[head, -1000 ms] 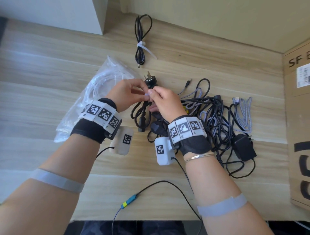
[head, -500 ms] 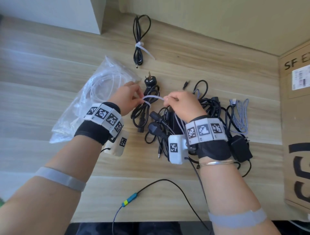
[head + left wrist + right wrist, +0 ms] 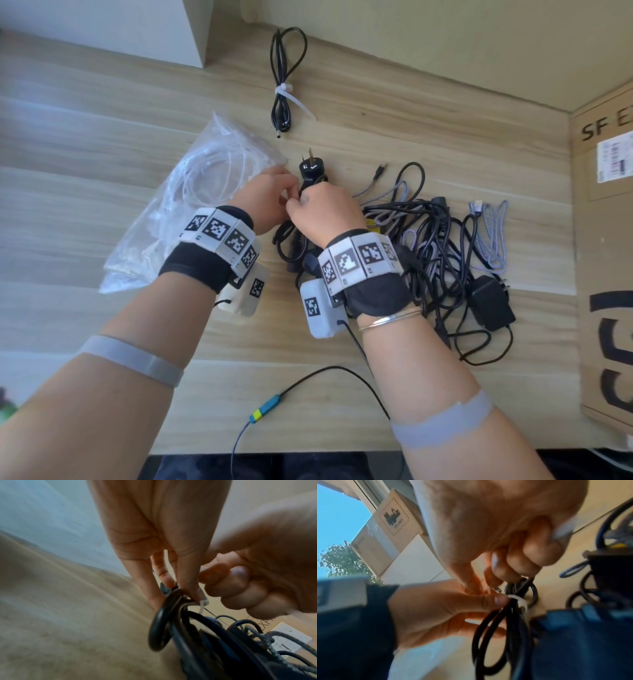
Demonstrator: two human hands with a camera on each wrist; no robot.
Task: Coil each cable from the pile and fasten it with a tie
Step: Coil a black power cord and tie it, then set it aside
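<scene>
Head view, hands: the left hand [image 3: 265,198] and right hand [image 3: 325,214] meet fingertip to fingertip over a coiled black power cable [image 3: 291,240] on the wooden counter [image 3: 102,144].
Head view, plug: the cable's plug [image 3: 311,167] sticks out just beyond the fingers.
Head view, pile: a tangle of black and grey cables [image 3: 438,246] lies right of the right hand, touching the wrist.
Head view, finished cable: a thin black cable [image 3: 286,78], tied with a white tie, lies well beyond the hands.
Head view, bag: a clear plastic bag [image 3: 191,205] lies left of the left hand, partly under it.
Head view, box: a cardboard box [image 3: 606,240] stands far right.
Left wrist view, left hand: fingers [image 3: 188,574] reach down and pinch the white tie [image 3: 254,605] against the cable loop [image 3: 161,623]; the right hand [image 3: 257,581] is curled in a fist beside them.
Right wrist view, tie: the white tie [image 3: 521,602] wraps round the bundled strands; the left thumb [image 3: 489,600] presses on it.
Right wrist view, right hand: fingers [image 3: 518,563] are curled tightly just above the tie; what they hold is hidden.
</scene>
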